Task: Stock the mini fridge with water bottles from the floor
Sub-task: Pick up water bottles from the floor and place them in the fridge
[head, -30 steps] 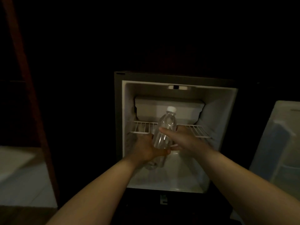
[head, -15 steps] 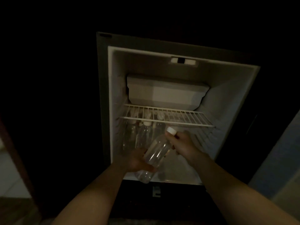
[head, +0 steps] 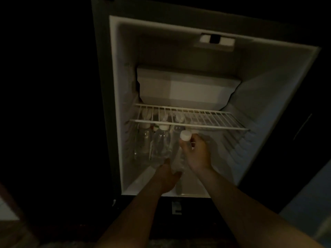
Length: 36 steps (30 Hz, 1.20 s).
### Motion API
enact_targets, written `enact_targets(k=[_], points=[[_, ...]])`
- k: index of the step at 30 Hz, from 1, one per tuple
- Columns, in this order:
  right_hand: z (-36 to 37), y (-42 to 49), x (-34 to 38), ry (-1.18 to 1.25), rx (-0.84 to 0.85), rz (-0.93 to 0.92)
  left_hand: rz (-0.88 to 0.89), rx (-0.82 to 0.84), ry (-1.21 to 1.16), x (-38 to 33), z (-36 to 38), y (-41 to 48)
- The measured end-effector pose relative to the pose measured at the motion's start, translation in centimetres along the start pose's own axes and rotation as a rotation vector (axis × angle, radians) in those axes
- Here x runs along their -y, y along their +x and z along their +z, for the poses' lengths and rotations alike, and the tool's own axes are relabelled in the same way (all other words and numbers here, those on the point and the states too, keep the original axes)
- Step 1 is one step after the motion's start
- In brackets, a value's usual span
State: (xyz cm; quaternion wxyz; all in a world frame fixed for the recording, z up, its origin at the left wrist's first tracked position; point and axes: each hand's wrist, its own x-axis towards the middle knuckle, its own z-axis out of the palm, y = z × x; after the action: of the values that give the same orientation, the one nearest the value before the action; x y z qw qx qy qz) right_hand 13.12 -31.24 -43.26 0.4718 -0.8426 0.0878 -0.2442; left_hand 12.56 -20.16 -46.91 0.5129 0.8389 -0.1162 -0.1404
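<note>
The open mini fridge (head: pixel 268 97) fills the view in dim light. Both of my hands hold one clear water bottle (head: pixel 180 158) with a white cap, upright inside the lower compartment. My right hand (head: pixel 197 153) grips its neck and shoulder just under the cap. My left hand (head: pixel 166 178) cups its base near the fridge floor. Several other clear bottles (head: pixel 160 144) stand to its left, under the wire shelf (head: pixel 189 120), filling the left part of the compartment.
A white freezer box (head: pixel 186 88) sits above the wire shelf. The right half of the lower compartment (head: pixel 223 158) holds no bottles. The fridge door (head: pixel 308 203) stands open at the far right. Everything around the fridge is dark.
The view has closed in on the fridge. The bottle has gone from tilted at the fridge's front to upright inside the lower compartment, beside the standing bottles. Both hands followed it in.
</note>
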Motion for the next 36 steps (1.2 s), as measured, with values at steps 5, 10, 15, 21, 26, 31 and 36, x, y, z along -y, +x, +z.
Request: enact_targets(k=[5,10,15,21,26,31,36], points=[[0.1,-0.4,-1.6,0.105,0.053,-0.015,-0.099,-0.075,-0.203,0.6,0.0,1.1],[0.7,-2.1,-4.2,-0.099,0.212,0.094,-0.287,-0.1,-0.325,0.3,0.4,1.4],[2.1,-1.1,-4.4,-0.083,0.139,0.228,-0.378,-0.13,-0.552,-0.1,0.2,1.5],[3.1,-0.6,-5.0,0.138,0.018,0.32,-0.383,-0.114,-0.793,-0.6,0.5,1.3],[4.0,-0.5,-5.0,0.185,-0.018,0.354,-0.349,-0.128,-0.752,-0.7,1.3,1.6],[2.9,0.1,-5.1,0.043,0.105,0.327,-0.347,-0.083,-0.752,-0.7,0.8,1.3],[2.4,-0.1,-4.4,-0.137,0.279,0.47,-0.373,0.0,-0.515,-0.3,-0.5,0.6]])
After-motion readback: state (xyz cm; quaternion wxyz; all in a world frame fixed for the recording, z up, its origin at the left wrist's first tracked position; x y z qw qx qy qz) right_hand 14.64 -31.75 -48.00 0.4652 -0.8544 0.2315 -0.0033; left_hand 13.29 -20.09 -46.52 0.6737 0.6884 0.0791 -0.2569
